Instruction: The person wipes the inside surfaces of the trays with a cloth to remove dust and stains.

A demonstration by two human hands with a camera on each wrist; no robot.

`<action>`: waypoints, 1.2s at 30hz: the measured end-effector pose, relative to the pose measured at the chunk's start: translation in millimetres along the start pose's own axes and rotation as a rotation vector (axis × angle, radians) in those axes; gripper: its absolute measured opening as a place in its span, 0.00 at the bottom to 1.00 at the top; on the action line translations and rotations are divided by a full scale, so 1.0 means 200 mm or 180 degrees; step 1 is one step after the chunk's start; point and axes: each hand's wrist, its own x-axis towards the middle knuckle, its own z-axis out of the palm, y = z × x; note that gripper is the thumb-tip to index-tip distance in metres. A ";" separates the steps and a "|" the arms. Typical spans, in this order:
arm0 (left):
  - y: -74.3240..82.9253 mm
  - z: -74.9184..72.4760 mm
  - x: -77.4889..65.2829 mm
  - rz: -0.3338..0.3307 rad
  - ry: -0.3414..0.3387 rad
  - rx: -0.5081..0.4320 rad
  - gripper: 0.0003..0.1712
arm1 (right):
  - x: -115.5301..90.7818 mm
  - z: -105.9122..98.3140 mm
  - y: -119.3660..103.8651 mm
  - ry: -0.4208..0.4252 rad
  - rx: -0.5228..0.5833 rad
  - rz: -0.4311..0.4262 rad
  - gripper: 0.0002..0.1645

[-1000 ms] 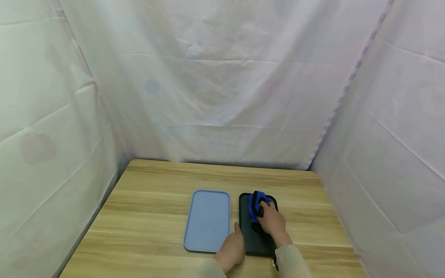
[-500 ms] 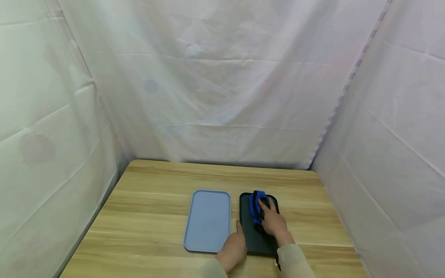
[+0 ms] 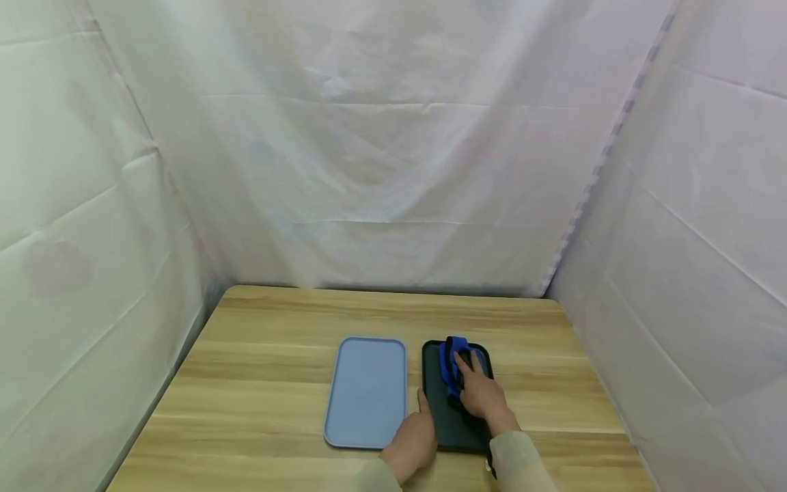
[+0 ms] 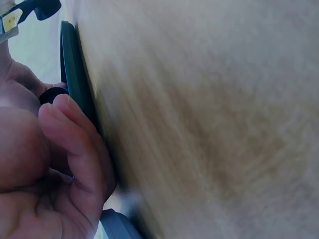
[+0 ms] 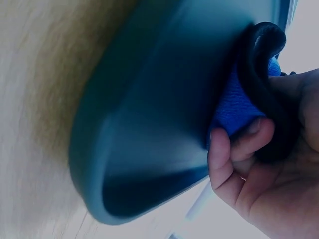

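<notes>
A dark green tray [image 3: 451, 427] lies on the wooden table, in the head view right of a light blue tray [image 3: 366, 393]. On its far half is a bunched blue cloth [image 3: 453, 391] with black edging. My right hand [image 3: 482, 396] lies over the cloth, two fingers spread on top; in the right wrist view other fingers curl against its blue side [image 5: 234, 102]. My left hand [image 3: 413, 437] is at the dark tray's near left corner, one finger straight along the rim. In the left wrist view its other fingers [image 4: 82, 149] bend loosely beside the tray wall [image 4: 77, 69]; the thumb's contact is unclear.
The light blue tray's right rim is close beside my left hand. A thin dark strap [image 3: 490, 466] hangs by my right sleeve [image 3: 519, 458]. White sheet walls [image 3: 381, 171] enclose the table [image 3: 264, 383] at the back and both sides.
My right hand's fingers have spread and straightened over the cloth, which has shifted only slightly. My left hand's straight finger has slid a little forward along the rim. Both trays stay put.
</notes>
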 end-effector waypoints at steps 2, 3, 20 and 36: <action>0.00 0.00 0.00 -0.0007 -0.0024 0.0024 0.55 | 0.00 0.01 0.00 0.0012 0.0013 -0.0004 0.47; 0.00 0.00 0.00 -0.0001 -0.0017 0.0030 0.56 | 0.00 0.01 -0.01 0.0010 0.0012 0.0006 0.47; 0.00 0.01 0.01 0.0033 -0.0106 0.0096 0.57 | 0.01 0.06 -0.08 0.0075 0.0178 -0.0038 0.47; 0.00 0.00 0.01 -0.0021 -0.0207 -0.0029 0.55 | 0.02 0.09 -0.12 0.0138 0.0158 -0.0074 0.47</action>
